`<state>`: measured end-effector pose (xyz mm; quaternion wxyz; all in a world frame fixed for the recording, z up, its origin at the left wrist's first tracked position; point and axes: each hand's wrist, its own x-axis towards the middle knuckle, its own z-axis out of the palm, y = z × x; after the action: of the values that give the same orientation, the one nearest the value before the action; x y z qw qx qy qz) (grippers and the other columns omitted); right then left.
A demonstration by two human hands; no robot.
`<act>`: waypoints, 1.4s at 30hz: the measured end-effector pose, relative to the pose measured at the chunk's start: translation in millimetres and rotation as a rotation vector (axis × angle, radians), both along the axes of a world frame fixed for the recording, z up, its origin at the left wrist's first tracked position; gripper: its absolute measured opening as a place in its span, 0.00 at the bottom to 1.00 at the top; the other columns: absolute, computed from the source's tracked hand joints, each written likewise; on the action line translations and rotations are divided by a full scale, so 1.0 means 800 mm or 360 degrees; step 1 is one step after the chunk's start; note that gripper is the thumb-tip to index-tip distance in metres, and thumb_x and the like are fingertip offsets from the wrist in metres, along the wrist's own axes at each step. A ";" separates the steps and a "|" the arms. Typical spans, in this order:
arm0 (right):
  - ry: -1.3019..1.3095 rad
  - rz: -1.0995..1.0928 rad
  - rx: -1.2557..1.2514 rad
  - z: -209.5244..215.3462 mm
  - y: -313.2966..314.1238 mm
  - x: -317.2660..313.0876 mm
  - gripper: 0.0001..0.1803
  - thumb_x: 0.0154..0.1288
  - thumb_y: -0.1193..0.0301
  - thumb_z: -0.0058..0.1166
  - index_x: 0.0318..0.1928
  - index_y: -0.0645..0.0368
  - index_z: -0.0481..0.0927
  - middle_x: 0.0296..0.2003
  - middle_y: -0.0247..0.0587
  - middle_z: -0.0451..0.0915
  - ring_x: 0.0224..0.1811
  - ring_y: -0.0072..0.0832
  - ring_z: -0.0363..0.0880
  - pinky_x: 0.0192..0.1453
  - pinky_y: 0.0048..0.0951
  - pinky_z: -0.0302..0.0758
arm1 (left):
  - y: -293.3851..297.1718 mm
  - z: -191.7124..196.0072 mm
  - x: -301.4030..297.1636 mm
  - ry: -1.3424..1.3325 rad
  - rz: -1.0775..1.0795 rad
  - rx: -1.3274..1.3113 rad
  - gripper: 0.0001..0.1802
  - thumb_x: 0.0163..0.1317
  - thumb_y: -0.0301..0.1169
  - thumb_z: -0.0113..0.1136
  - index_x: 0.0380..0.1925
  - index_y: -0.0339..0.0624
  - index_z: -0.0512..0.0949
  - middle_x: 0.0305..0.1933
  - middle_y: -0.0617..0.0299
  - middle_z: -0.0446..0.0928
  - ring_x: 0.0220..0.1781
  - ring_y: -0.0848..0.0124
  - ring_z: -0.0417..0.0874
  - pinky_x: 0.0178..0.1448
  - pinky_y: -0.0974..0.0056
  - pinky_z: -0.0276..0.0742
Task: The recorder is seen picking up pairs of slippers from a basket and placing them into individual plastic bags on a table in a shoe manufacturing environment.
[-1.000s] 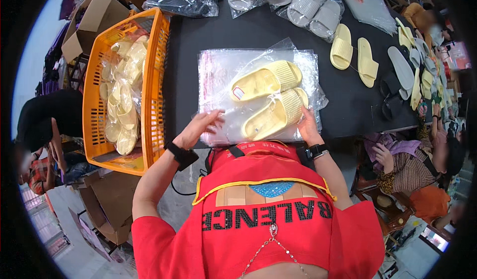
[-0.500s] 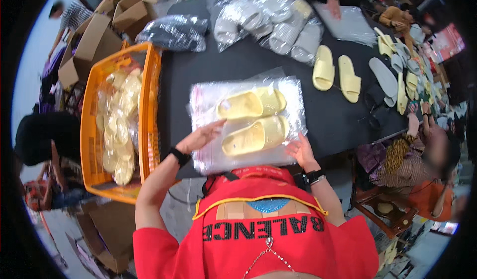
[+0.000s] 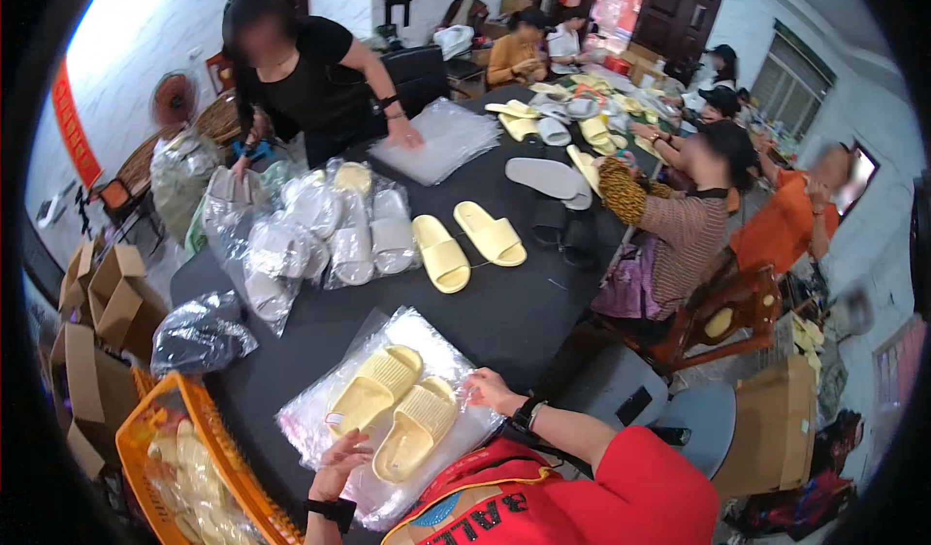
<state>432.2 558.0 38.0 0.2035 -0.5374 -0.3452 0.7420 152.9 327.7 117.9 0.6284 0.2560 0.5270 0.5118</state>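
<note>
A pair of pale yellow slide slippers [image 3: 373, 390] with ribbed straps lies side by side on a stack of clear plastic bags [image 3: 315, 419] at the table's near edge. Shiny film shows around the pair; whether they are inside a bag I cannot tell. By the heel ends is my left hand [image 3: 341, 456], fingers stretched and apart, holding nothing. Just right of the nearer slipper's strap, my right hand [image 3: 492, 391] is over the bags' edge with its fingers loosely spread and nothing visible in them.
An orange basket [image 3: 145, 438] of bagged yellow slippers stands at the left. Bagged grey slippers [image 3: 349, 252], another yellow pair [image 3: 490, 235] and a bag stack [image 3: 441, 143] lie farther up the black table [image 3: 485, 322]. Across it, a person [image 3: 310, 89] reaches over; several others sit at the right.
The view has swung up and toward the right, bringing more of the room in. My left hand is now by the slippers' heel ends; my right hand is still beside the strap ends.
</note>
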 end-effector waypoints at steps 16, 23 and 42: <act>0.0015 0.0312 0.0208 -0.034 0.005 -0.017 0.14 0.59 0.61 0.51 0.38 0.57 0.68 0.32 0.33 0.74 0.26 0.23 0.73 0.32 0.28 0.75 | 0.083 -0.057 0.002 0.2720 -0.0330 0.0036 0.31 0.50 0.38 0.58 0.55 0.44 0.65 0.62 0.42 0.55 0.65 0.46 0.51 0.61 0.41 0.47; -0.0013 0.0256 0.0121 0.008 -0.019 -0.005 0.24 0.54 0.74 0.56 0.50 0.61 0.62 0.35 0.40 0.74 0.32 0.24 0.76 0.35 0.26 0.76 | 0.095 -0.054 0.037 0.2441 -0.0313 0.0553 0.28 0.44 0.36 0.59 0.48 0.43 0.68 0.49 0.52 0.67 0.55 0.53 0.64 0.54 0.50 0.60; 0.0127 0.0464 -0.0074 0.016 -0.001 0.031 0.08 0.58 0.75 0.51 0.36 0.54 0.67 0.30 0.37 0.75 0.32 0.26 0.76 0.37 0.30 0.76 | 0.037 -0.050 0.009 0.2337 -0.0120 0.0233 0.10 0.44 0.23 0.50 0.31 0.38 0.67 0.31 0.51 0.70 0.37 0.51 0.71 0.39 0.54 0.69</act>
<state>456.8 557.2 50.4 0.0946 -0.4561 -0.3940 0.7924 160.0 357.5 77.9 0.1125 0.5919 0.7671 0.2206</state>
